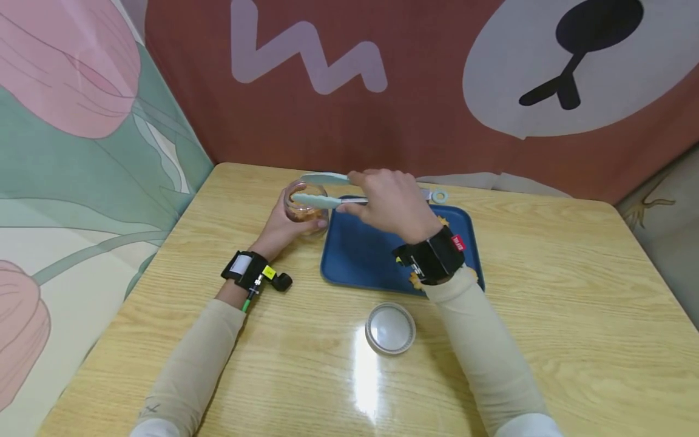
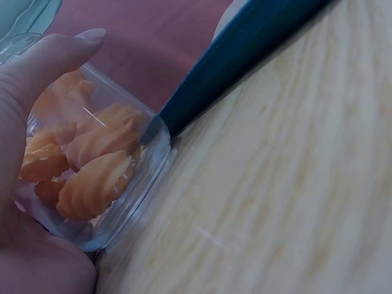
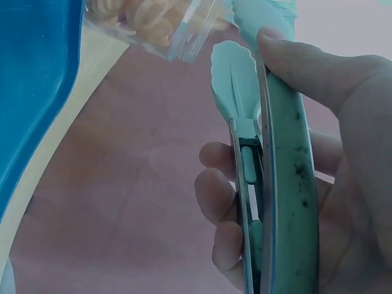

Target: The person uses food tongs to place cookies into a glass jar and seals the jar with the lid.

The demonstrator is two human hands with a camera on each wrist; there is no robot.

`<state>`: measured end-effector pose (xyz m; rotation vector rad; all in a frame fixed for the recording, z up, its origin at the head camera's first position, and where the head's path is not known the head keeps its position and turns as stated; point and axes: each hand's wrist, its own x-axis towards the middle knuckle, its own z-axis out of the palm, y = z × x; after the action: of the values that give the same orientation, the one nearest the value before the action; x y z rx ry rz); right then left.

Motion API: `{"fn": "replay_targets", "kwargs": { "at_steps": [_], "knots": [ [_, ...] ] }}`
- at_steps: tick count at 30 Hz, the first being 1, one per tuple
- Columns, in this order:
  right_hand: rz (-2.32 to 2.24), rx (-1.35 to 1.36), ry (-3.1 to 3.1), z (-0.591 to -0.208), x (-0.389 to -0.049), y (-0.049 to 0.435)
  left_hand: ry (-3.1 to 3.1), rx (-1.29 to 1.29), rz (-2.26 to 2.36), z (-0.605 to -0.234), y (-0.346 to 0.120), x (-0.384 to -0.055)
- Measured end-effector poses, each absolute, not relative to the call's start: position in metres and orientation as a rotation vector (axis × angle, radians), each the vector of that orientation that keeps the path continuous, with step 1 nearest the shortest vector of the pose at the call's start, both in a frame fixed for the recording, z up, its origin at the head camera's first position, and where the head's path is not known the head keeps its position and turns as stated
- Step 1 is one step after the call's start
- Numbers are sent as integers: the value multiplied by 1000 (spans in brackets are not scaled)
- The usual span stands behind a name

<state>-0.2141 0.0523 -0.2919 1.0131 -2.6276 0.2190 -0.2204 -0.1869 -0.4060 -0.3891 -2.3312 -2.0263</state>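
Observation:
My left hand (image 1: 293, 226) grips a clear jar (image 1: 306, 213) at the tray's left edge, its thumb along the side. Several ridged golden cookies (image 2: 98, 177) lie in the jar, seen through its wall in the left wrist view. My right hand (image 1: 390, 203) holds a pair of light-green tongs (image 3: 288, 177), thumb on one arm and fingers curled round the other. In the head view the tong tips overlap the jar's mouth, spread apart, with no cookie between them. The right wrist view shows the tips beside the jar's rim.
A blue tray (image 1: 360, 255) lies under the right forearm, with a few cookies (image 1: 416, 280) at its right side, partly hidden by the wrist. A round lid (image 1: 390, 328) lies on the wooden table (image 1: 306, 364) in front of the tray. A printed wall (image 1: 338, 133) rises behind.

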Motion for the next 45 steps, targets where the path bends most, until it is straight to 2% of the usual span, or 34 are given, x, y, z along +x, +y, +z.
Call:
{"fn": "replay_targets", "kwargs": {
  "at_steps": [14,21,45],
  "knots": [
    [231,1009,-2636,-292,-211,59,-2363,-375,-1984,-405,-187,-220],
    [247,970,-2655,-294,-204,76,-2318,-387,-1997,-425,-192,-234],
    [186,637,-2770,-303,-178,227,-2312,-393,-1972,-432,-195,-239]
  ]
}}
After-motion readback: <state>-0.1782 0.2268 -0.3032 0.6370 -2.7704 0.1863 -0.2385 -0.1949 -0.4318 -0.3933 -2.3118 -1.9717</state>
